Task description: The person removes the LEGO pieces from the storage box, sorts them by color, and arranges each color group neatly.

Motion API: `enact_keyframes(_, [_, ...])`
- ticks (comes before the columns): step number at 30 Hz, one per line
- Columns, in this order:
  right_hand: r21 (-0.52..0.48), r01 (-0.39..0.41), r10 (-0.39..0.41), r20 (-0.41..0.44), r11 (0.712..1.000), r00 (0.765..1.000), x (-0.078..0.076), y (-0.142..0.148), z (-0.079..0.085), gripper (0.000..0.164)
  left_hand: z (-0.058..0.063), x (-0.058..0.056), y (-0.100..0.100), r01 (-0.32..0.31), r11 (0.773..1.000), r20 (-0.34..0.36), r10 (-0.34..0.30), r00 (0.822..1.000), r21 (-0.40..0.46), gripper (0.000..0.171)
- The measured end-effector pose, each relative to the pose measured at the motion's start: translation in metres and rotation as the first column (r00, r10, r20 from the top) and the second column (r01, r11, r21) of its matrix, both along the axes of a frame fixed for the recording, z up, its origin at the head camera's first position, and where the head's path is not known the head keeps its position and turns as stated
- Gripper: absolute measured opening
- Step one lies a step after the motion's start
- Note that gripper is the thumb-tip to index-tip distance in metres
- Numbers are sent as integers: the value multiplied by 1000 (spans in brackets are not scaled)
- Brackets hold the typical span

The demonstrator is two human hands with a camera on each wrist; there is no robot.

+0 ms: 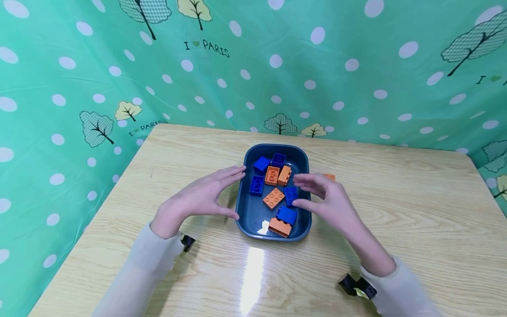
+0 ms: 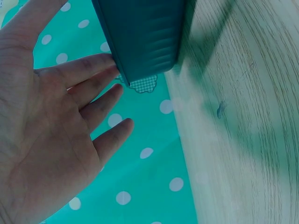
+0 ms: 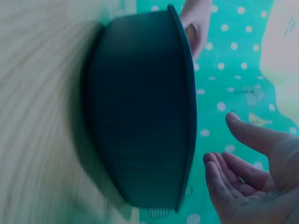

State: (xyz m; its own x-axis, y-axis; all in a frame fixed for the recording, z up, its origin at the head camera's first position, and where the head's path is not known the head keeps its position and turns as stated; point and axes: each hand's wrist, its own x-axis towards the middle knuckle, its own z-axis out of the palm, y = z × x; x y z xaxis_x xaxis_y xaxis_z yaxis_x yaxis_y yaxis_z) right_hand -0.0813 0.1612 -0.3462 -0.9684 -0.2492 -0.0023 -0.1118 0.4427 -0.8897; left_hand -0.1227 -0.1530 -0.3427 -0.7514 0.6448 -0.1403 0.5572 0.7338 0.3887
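Observation:
A dark blue plastic tray [image 1: 249, 215] stands on the table with several blue and orange toy building bricks in it. Along its left side my left hand [image 1: 202, 193] is spread, fingertips right at the rim and thumb lower down. My right hand [image 1: 330, 198] hovers over the right rim, fingers loosely bent, thumb apart, nothing between them. Below those fingertips lies a blue brick [image 1: 291, 195], partly hidden. An orange brick [image 1: 273, 198] sits studs up near the middle. Nearer the front, a blue brick [image 1: 286, 215] touches another orange brick [image 1: 280, 227].
Outside the tray, an orange brick [image 1: 329, 177] shows just behind my right hand, mostly covered by it. The wooden table [image 1: 416, 211] ends at a green dotted curtain [image 1: 253, 66] at the back and left. Black wrist devices show at both sleeves.

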Motion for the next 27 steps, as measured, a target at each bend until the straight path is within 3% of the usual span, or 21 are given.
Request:
enact_keyframes(6, [-21, -100, 102, 100, 995, 990, 0, -20, -5, 53, 0, 0, 0, -6, 1000, 4, 6, 1000, 2, 106])
enact_keyframes(11, [122, -122, 100, 169, 985, 980, -2, -33, -4, 62, 1, 1, 0, -14, 1000, 11, 14, 1000, -5, 105])
enact_keyframes(14, [262, -143, 101, 166, 954, 981, -3, -40, 0, 70, 2, 2, 0, -12, 1000, 8, 12, 1000, -5, 105])
enact_keyframes(17, [389, -165, 107, 167, 906, 980, -4, -46, 2, 74, 2, 2, 0, -7, 1000, 2, 7, 1000, -1, 106])
enact_keyframes(20, [455, -186, 114, 182, 871, 977, -5, -50, 3, 76, 3, 3, 0, -2, 1000, -3, 2, 1000, 3, 105])
enact_keyframes(23, [459, -200, 120, 197, 866, 973, -6, -53, 2, 73, 3, 2, 0, 1, 1000, -4, -1, 1000, 3, 104])
enact_keyframes(27, [424, -209, 132, 203, 881, 970, -5, -55, -1, 65, 3, 2, 1, 2, 1000, -1, -2, 1000, 1, 104])
